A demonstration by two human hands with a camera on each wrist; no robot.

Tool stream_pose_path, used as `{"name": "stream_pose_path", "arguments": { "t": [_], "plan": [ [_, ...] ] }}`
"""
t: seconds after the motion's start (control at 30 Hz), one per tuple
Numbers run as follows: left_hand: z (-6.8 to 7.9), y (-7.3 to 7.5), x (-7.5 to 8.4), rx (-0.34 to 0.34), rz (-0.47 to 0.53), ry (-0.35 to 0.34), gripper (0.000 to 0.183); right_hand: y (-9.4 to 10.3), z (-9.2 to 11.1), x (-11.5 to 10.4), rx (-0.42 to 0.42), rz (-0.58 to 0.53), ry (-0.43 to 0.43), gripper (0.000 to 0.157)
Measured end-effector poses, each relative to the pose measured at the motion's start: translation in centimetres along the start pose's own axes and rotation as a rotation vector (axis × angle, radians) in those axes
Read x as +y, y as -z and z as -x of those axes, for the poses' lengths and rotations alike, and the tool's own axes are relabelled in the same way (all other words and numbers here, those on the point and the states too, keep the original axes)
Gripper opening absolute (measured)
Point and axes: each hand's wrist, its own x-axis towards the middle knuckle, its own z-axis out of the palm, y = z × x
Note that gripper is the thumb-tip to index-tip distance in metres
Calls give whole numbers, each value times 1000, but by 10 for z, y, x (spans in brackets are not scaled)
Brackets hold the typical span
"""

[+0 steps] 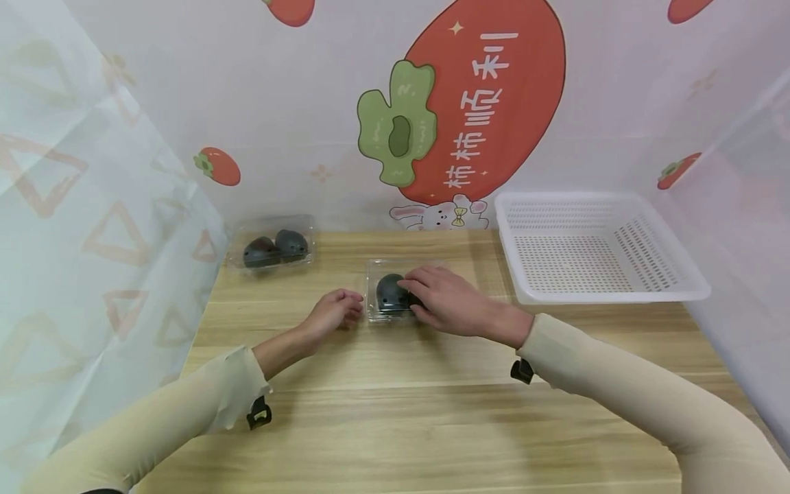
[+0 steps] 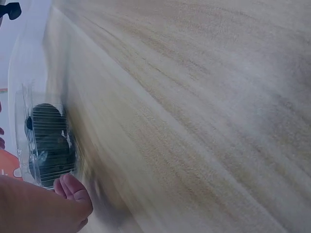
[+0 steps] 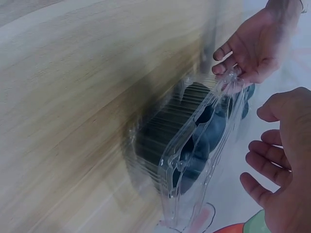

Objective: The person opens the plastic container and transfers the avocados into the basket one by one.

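A clear plastic clamshell box [image 1: 372,288] sits mid-table holding dark, rounded fruits that look like avocados [image 1: 390,291]. My right hand [image 1: 447,302] is over the box's right side, covering part of one fruit. Its fingers are loosely bent and spread, and the right wrist view shows them apart from the box [image 3: 170,162]. Beside the box's left edge is my left hand [image 1: 335,314], fingers relaxed and gripping nothing; whether a fingertip touches the plastic I cannot tell. Ribbed plastic covers the box's near side in the left wrist view [image 2: 48,141]. How its lid sits is unclear.
Another clear box [image 1: 241,230] with two similar dark fruits [image 1: 291,245] stands at the back left. A white perforated basket [image 1: 611,297] occupies the back right of the wooden table [image 1: 395,425]. Printed sheets [image 1: 278,89] enclose the back and sides.
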Motion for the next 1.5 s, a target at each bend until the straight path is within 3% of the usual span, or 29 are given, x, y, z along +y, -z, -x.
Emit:
{"name": "stream_pose_path", "arguments": {
  "t": [0.27, 0.47, 0.6, 1.5],
  "plan": [
    [0, 2, -2, -71, 52, 22, 28, -4, -9, -2, -13, -3, 8, 39],
    [1, 3, -10, -173, 43, 38, 31, -8, -17, -6, -55, 4, 19, 35],
    [3, 3, -14, -205, 40, 23, 32, -10, -21, -10, -63, 21, 36, 32],
    [4, 3, -16, -197, 93, 20, 21, -34, -39, -23, 25, 19, 148, 15]
  ]
}}
